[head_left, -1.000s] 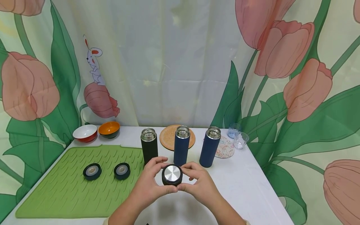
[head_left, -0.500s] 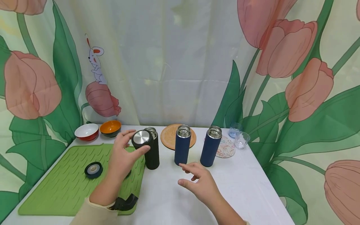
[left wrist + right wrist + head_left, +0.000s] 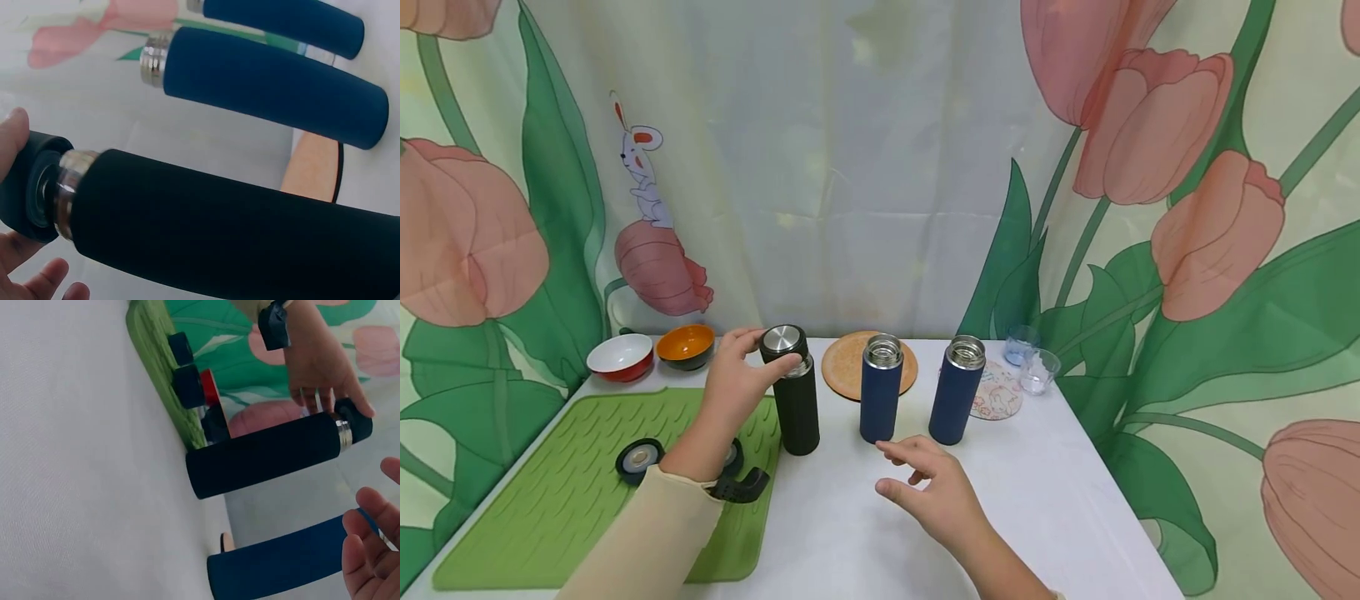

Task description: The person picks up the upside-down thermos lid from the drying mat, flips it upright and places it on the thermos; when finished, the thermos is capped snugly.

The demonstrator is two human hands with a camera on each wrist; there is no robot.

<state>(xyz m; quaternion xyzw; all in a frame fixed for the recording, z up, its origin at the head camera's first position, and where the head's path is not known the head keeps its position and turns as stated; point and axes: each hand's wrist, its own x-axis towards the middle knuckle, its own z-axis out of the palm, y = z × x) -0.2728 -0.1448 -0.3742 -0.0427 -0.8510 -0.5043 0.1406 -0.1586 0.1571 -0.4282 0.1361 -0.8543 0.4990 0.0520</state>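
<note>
A black lid [image 3: 784, 342] with a silver top is held between the thumb and fingers of my left hand [image 3: 736, 375]. It sits at the steel mouth of the upright black thermos bottle [image 3: 797, 414]. From the left wrist view, the lid [image 3: 19, 187] looks slightly tilted against the bottle's neck [image 3: 70, 187], with a narrow gap on one side. My right hand [image 3: 934, 493] hovers above the white table with fingers relaxed, holding nothing. Just beyond it stands a lidless blue thermos bottle [image 3: 880, 400], and another blue bottle [image 3: 956, 396] is to the right.
On the green mat [image 3: 565, 500] lie a dark lid [image 3: 639, 460] and another lid [image 3: 735, 457] partly behind my left wrist. A white-and-red bowl [image 3: 621, 358], an orange bowl [image 3: 686, 345], a round cork board [image 3: 842, 367], a patterned coaster [image 3: 997, 393] and glasses [image 3: 1038, 372] stand farther back.
My left hand has carried the lid from between both hands leftward to the black bottle's mouth. The right hand has let go of the lid and stays about where it was.
</note>
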